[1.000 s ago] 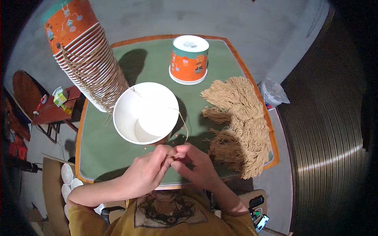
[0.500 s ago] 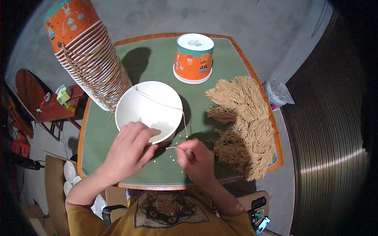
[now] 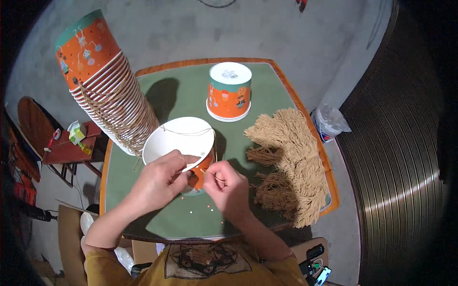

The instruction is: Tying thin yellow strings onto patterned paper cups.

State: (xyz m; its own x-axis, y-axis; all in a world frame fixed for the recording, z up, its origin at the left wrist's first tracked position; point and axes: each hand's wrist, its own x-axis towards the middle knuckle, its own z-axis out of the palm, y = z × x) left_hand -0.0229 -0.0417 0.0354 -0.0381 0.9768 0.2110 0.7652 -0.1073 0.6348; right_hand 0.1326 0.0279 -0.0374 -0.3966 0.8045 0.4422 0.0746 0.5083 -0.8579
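A paper bucket (image 3: 183, 136), white inside and orange outside, is tilted with its mouth up and away from me. My left hand (image 3: 164, 178) grips its near rim, fingers inside and thumb outside. Across the mouth runs a thin tan cord (image 3: 188, 132), which drops down the right side. My right hand (image 3: 226, 188) pinches the cord's end close against the bucket's orange wall. At the left leans a tall stack of nested paper buckets (image 3: 112, 93), with cords hanging along their rims. To the right lies a heap of cut tan cords (image 3: 296, 167).
A short upside-down stack of orange buckets (image 3: 230, 90) stands at the back of the green-topped table (image 3: 191, 76). Small paper dots lie near my hands. On the floor are a cardboard box (image 3: 71, 238) at the left and a white pail (image 3: 329, 121) at the right.
The bucket has tipped so its orange outside shows toward me. My right hand has moved left with the cord's end, up to the bucket's wall. The whole view has shifted slightly.
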